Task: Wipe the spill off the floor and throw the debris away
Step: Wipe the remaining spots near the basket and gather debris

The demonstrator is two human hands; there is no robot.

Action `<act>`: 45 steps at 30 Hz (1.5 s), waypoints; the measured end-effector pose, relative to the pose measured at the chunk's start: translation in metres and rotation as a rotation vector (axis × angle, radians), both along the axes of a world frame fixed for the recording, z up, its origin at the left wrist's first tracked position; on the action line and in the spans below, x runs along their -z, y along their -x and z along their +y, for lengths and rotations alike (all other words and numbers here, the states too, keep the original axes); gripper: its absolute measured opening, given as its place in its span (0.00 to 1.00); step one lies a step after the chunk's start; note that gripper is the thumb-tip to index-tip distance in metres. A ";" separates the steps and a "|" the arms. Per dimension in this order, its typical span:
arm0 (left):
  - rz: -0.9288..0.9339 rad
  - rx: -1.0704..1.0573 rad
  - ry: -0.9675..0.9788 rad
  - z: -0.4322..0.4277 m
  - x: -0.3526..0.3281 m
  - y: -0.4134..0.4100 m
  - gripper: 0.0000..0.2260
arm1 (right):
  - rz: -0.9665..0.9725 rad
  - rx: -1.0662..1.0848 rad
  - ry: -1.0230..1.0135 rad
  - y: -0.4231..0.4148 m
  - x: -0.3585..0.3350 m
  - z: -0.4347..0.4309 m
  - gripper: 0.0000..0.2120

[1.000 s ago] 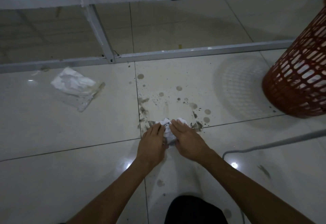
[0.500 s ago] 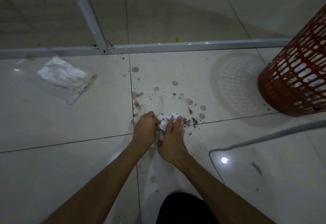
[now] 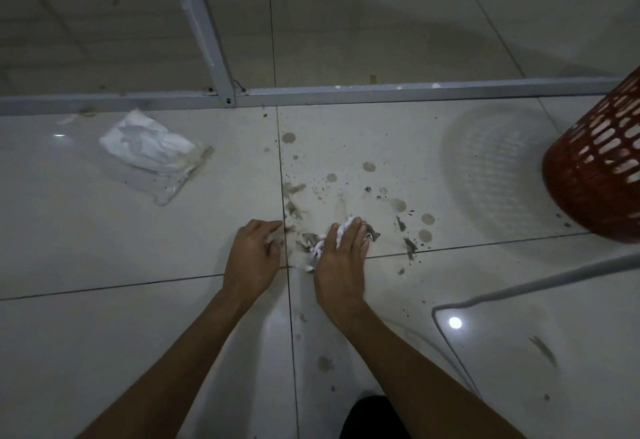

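We note that in the last half second the hands have parted. The left hand (image 3: 254, 258) has drawn off to the left of the grout line, leaving the right hand (image 3: 341, 260) alone on the tissue wad (image 3: 317, 251). The right fingers lie nearly straight and press the wad down onto the floor (image 3: 138, 248); they pinch nothing. The left fingers are curled under, and we cannot tell whether they hold a scrap.

The wad sits at the near edge of the spill (image 3: 397, 204), touching its smeared part. We judge that wiping proceeds one-handed, with most marks not yet cleared.

The wad is crumpled white paper, stained grey. The spill shows as round drops, dark streaks and fine specks on glossy pale tile. A red lattice basket (image 3: 595, 175), the likely bin, stands well to the right. A soft tissue packet (image 3: 149, 154) lies to the left.
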State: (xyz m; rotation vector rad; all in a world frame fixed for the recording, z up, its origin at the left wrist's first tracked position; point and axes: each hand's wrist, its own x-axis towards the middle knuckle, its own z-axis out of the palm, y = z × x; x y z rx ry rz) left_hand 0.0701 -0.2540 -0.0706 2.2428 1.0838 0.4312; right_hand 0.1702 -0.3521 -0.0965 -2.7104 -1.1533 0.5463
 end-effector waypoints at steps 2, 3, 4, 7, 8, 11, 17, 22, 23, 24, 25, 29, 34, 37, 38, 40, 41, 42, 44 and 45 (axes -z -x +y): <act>0.006 -0.007 -0.015 0.010 0.000 0.000 0.16 | -0.020 0.038 -0.019 -0.001 0.001 0.011 0.29; 0.000 -0.008 -0.022 0.015 0.000 -0.001 0.16 | -0.033 0.053 -0.018 -0.002 0.001 0.017 0.30; -0.007 -0.011 -0.025 0.020 -0.001 -0.002 0.16 | -0.040 0.060 -0.012 -0.004 0.000 0.023 0.32; -0.027 -0.009 -0.027 0.031 -0.002 -0.001 0.16 | -0.053 0.067 -0.011 -0.016 -0.001 0.044 0.33; -0.036 -0.004 -0.029 0.033 -0.002 -0.002 0.16 | -0.065 0.072 -0.010 -0.022 -0.002 0.051 0.33; -0.040 -0.008 -0.031 0.044 -0.004 0.004 0.15 | -0.090 0.067 -0.012 -0.037 -0.005 0.077 0.32; -0.011 -0.004 -0.034 0.066 -0.007 0.016 0.15 | -0.108 -0.088 -0.095 -0.056 -0.002 0.104 0.33; 0.004 -0.017 -0.032 0.074 -0.007 0.018 0.15 | -0.043 -0.272 -0.212 -0.061 -0.002 0.103 0.36; 0.004 -0.018 -0.031 0.074 -0.007 0.018 0.15 | -0.025 -0.305 -0.242 -0.059 -0.003 0.103 0.33; 0.005 -0.019 -0.029 0.073 -0.006 0.018 0.15 | -0.013 -0.350 -0.265 -0.055 -0.003 0.103 0.31; 0.008 -0.021 -0.027 0.072 -0.006 0.018 0.15 | -0.002 -0.406 -0.283 -0.051 -0.003 0.102 0.30; 0.021 -0.013 -0.015 0.063 -0.005 0.019 0.15 | 0.048 -0.623 -0.331 -0.028 0.000 0.093 0.28; 0.011 0.002 -0.012 0.052 -0.007 0.024 0.15 | 0.027 -0.754 -0.475 -0.014 -0.001 0.067 0.25; 0.022 0.000 -0.030 0.049 -0.006 0.034 0.15 | -0.008 -0.852 -0.523 -0.004 0.003 0.043 0.27; 0.022 0.001 -0.032 0.047 -0.005 0.036 0.15 | 0.005 -0.874 -0.514 -0.003 0.005 0.035 0.28; 0.024 0.005 -0.032 0.044 -0.004 0.041 0.15 | 0.039 -0.900 -0.453 -0.003 0.004 0.027 0.29; 0.027 0.004 -0.034 0.042 -0.004 0.041 0.15 | 0.054 -0.911 -0.418 -0.004 0.001 0.027 0.28; 0.031 0.004 -0.038 0.041 -0.005 0.043 0.15 | 0.092 -0.909 -0.393 -0.006 -0.002 0.028 0.27; 0.033 0.005 -0.036 0.038 -0.007 0.043 0.15 | 0.240 -0.842 -0.352 -0.013 -0.013 0.030 0.25; 0.030 0.006 -0.035 0.038 -0.008 0.043 0.15 | 0.313 -0.786 -0.351 -0.018 -0.019 0.031 0.24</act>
